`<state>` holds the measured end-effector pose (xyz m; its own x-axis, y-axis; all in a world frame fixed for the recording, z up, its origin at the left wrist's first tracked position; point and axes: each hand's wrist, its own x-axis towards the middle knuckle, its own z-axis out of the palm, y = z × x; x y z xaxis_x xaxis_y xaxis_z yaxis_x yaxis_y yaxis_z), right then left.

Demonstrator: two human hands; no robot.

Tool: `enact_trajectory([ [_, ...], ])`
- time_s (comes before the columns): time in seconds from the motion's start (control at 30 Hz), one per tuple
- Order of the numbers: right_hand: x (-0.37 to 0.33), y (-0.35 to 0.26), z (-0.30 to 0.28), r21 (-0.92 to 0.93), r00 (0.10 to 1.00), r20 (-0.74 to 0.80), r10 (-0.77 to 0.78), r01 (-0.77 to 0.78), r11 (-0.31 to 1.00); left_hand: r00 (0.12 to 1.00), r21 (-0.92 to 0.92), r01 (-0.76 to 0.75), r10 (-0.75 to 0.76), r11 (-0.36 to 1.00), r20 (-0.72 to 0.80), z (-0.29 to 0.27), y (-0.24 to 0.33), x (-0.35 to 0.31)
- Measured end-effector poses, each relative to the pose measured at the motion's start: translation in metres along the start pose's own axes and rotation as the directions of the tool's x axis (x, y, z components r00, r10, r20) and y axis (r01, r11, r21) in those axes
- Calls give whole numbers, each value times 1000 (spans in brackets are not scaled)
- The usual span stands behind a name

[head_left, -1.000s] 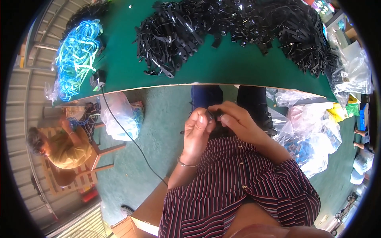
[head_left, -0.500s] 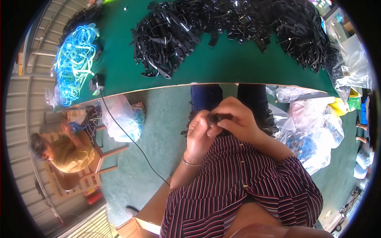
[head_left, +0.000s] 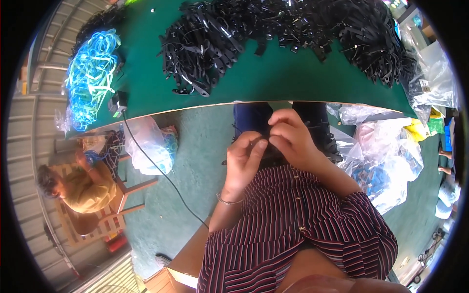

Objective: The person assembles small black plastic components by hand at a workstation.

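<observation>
Over my lap, my left hand (head_left: pixel 246 157) and my right hand (head_left: pixel 291 142) meet with fingertips nearly touching. My left thumb and forefinger are pressed together. The right fingers are curled in a pinch beside them. Whatever they grip is small and dark at most, and my fingers hide it. Below and around the hands, black strap-like pieces (head_left: pixel 333 147) lie on my lap over dark blue trousers. Beyond the table's front edge, the nearest heap of black straps (head_left: pixel 202 53) spreads out, some with small shiny fittings.
The green table (head_left: pixel 161 83) carries further black heaps (head_left: pixel 373 44), blue-green cords (head_left: pixel 93 78) and a black adapter (head_left: pixel 117 103) with a hanging cable (head_left: pixel 161 171). Clear plastic bags (head_left: pixel 386 161) stand at right, another bag (head_left: pixel 149 146) at left. A seated person (head_left: pixel 90 188) is at far left.
The dark piece that showed between my fingers is now hidden. My right hand has risen slightly, and its fingers have curled; my left thumb has turned toward the right hand.
</observation>
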<state>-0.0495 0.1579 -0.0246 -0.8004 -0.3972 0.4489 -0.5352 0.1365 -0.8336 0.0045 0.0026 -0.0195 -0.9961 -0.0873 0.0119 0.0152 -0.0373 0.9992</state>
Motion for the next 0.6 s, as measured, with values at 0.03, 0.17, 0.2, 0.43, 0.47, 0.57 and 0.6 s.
enact_trajectory([
  [0.03,0,3,-3,214,997,70,39,-53,975,996,116,-87,83,989,39,-3,-1,0],
  [0.17,-6,-5,-12,695,933,302,194,-355,625,995,27,-42,39,999,96,-10,1,-2],
  [0.2,-5,-8,-12,696,933,304,191,-354,625,994,-26,-21,24,999,108,-13,1,-1],
  [0.43,-4,2,-8,763,915,374,150,-396,511,993,57,-51,44,997,113,-11,9,-1],
  [0.47,-2,2,-8,657,922,333,198,-378,652,994,91,-29,19,995,105,-11,11,-1],
  [0.57,-3,-1,2,670,933,261,249,-361,649,976,-209,172,-137,963,170,-15,13,0],
  [0.6,-2,-1,2,669,932,265,248,-363,649,973,-230,162,-116,960,201,-17,7,-1],
])
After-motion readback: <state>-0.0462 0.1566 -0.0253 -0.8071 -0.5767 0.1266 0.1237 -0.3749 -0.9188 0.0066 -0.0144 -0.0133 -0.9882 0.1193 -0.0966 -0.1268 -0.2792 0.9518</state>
